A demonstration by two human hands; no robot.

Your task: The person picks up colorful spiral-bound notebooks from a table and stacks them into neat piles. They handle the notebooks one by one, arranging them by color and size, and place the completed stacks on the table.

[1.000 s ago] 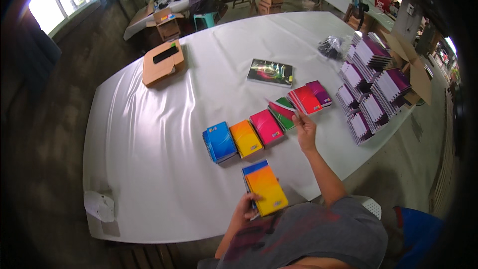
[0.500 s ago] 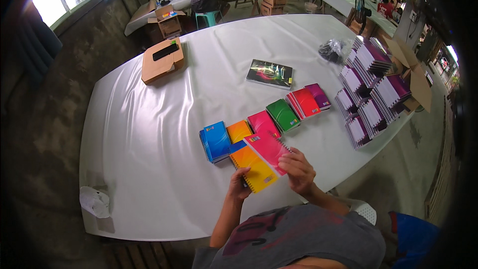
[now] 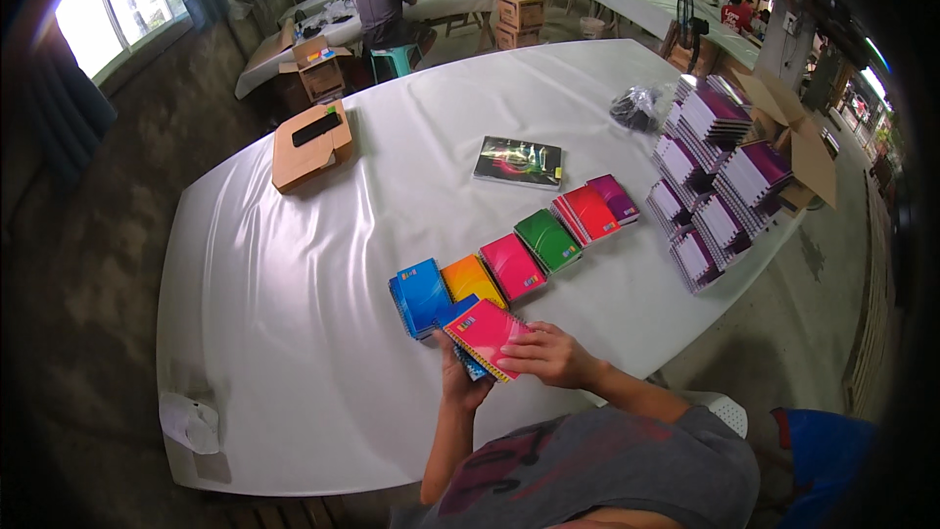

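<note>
Three cover colours were held together, a pink notebook (image 3: pixel 483 332) uppermost

The pink notebook, tilted across the set half a second earlier, had been brought down over the yellow notebook (image 3: pixel 495 370), of which only a thin edge was left exposed. A blue notebook (image 3: pixel 457 310) was seen jutting out beneath. By this change, one layer was judged to have been added to the held set, with its edges not yet fully lined up.

The set was held nearer the body than the green stack (image 3: pixel 547 240) and to its left. Its left side was gripped by the closed fingers of the left hand (image 3: pixel 463 380). The fingers of the right hand (image 3: pixel 550 355) were laid over the pink cover; whether its thumb was pressed underneath could not be told, as that side was hidden.

Leftward from the green stack, a pink stack (image 3: pixel 512 266), a yellow stack (image 3: pixel 472 277) and a blue stack (image 3: pixel 421 292) were lined up; to its right, a red stack (image 3: pixel 589 211) and a purple stack (image 3: pixel 614 197) were placed. Beyond it, a dark-covered book (image 3: pixel 519 161) was left lying flat.
</note>
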